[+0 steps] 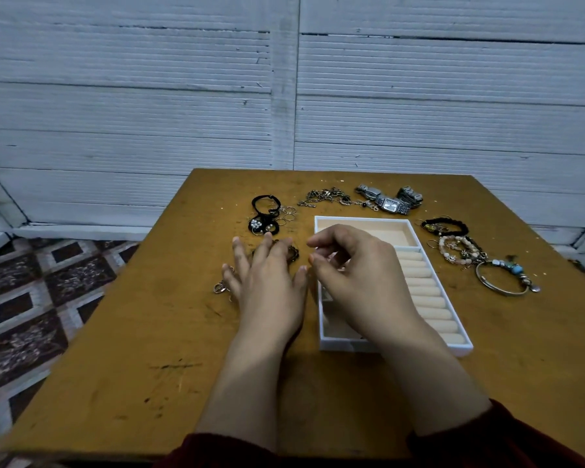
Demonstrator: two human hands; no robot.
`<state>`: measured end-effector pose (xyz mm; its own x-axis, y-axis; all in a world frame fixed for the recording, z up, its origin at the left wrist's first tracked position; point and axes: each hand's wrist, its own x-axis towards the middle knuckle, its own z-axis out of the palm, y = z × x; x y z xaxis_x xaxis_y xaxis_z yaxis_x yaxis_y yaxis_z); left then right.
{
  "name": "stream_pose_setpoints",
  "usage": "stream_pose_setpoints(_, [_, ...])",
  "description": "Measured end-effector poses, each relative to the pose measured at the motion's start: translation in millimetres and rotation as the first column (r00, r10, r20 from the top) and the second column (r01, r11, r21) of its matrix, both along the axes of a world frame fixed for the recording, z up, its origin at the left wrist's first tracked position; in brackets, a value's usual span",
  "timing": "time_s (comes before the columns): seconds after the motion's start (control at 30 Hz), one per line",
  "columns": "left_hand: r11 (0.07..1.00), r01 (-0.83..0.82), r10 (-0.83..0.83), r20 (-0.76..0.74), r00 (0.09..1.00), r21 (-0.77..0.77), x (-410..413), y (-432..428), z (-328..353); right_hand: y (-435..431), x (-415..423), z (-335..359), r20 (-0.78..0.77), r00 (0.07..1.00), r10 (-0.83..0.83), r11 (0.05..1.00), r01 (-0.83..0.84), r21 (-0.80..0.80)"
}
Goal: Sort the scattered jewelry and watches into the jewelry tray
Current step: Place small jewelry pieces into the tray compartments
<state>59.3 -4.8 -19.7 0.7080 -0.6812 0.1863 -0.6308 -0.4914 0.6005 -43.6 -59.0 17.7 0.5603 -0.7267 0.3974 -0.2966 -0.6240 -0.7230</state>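
Head camera: a white rectangular jewelry tray [365, 218] with beige lining and a row of padded ring rolls sits on a scuffed brown wooden table [149, 332]. The left hand [267, 275] lies just left of the tray, fingers straight and spread, resting over a small tangle of dark and gold-coloured chain pieces [221, 288]; it grips nothing. The right hand [355, 275] hangs over the tray's left compartments with fingers curled and thumb near the forefinger; I cannot tell whether it pinches anything small.

Nearly all the jewelry lies outside the tray. Behind it are silver metal-link watches [390, 205] and a thin tangled silver chain [328, 197]. Behind and left of it are black cords with small hoop rings [265, 214]. To its right are beaded bracelets [460, 249] and a stiff metal bangle with blue beads [502, 280].

The watches look heavy and floppy, so are probably best lifted at the case. The chains seem light, limp and prone to snagging: pinch one end and draw it out slowly. The bangle can be taken anywhere on its rim.
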Motion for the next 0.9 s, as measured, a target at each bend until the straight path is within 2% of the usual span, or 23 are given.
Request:
stream_pose_setpoints(0.17, [0.991, -0.052, 0.051, -0.013, 0.999, -0.123, 9.0, 18.3, 12.7, 8.0, 14.9, 3.2, -0.024, 0.998, 0.064, 0.998, -0.064, -0.02])
stream_pose_setpoints(0.4, [0.97, -0.181, 0.18, -0.022, 0.984, -0.161, 46.5, 50.7, 19.8, 13.1, 37.6, 5.8, -0.139, 0.988, 0.063, 0.993, -0.076, -0.086])
stream_pose_setpoints(0.53, [0.971, -0.189, 0.195, 0.027, 0.98, -0.147, 67.4, 60.0, 16.1, 12.9, 50.6, 8.7, -0.237, 0.97, 0.058, 0.987, -0.092, -0.135])
stream_pose_setpoints(0.7, [0.974, -0.205, 0.211, 0.055, 0.976, -0.1, 89.0, 60.4, 12.0, 8.9, 69.8, 10.2, -0.478, 0.878, 0.02, 0.971, -0.13, -0.199])
stream_pose_setpoints(0.9, [0.974, -0.217, 0.218, 0.012, 0.976, -0.071, 91.6, 58.8, 12.3, 5.8, 86.0, 8.8, -0.62, 0.783, -0.043, 0.969, -0.118, -0.217])
